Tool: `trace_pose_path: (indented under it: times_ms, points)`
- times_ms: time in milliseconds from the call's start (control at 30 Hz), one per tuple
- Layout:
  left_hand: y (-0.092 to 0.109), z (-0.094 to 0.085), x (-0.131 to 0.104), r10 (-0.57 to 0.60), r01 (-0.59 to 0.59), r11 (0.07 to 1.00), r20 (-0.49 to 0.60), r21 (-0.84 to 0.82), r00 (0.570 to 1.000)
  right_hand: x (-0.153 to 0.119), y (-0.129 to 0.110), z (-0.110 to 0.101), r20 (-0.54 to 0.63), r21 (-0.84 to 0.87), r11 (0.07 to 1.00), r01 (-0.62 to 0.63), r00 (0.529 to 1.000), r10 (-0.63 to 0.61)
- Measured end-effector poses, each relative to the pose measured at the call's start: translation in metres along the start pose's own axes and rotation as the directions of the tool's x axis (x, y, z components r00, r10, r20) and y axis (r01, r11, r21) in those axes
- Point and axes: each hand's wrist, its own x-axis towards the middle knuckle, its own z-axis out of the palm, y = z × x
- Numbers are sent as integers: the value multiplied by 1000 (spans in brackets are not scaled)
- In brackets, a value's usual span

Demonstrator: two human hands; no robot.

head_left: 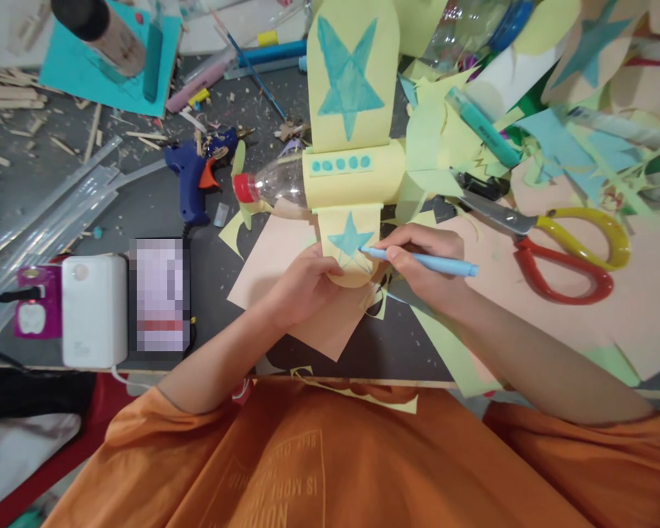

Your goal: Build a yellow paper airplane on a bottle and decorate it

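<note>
A plastic bottle [279, 180] with a red cap lies on its side, wrapped in yellow paper like an airplane. A long paper wing [324, 125] bearing a blue star points away from me. The shorter paper wing [335, 220] comes toward me, its star partly coloured blue and partly only outlined. My left hand [308, 286] grips this near wing's rounded end, thumb on top. In my right hand [426, 257] is a light blue marker [440, 264], its tip touching the star. Blue dots [342, 163] run in a row along the wrapped body.
Large scissors [561, 249] with yellow and red handles lie at right among paper scraps [572, 147]. A blue glue gun [190, 176], clear glue sticks [60, 220], a white power bank [94, 312] and a phone [159, 293] are at left. Another bottle [462, 37] lies behind.
</note>
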Motion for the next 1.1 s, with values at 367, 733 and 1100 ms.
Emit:
trace_pose_path:
  times_ms: [367, 733, 1100]
  points:
    - [0, -1, -1, 1, -1, 1000, 7, 5, 1000, -2, 3, -4, 2, -46, 999, -4, 1000, 4]
    - [1, 1, -1, 4, -3, 1000, -8, 5, 1000, 0, 0, 0, -29, -6, 1000, -21, 999, 21]
    - [1, 0, -2, 7, -8, 1000, 29, 12, 1000, -1, -2, -1, 13, -23, 1000, -19, 1000, 20]
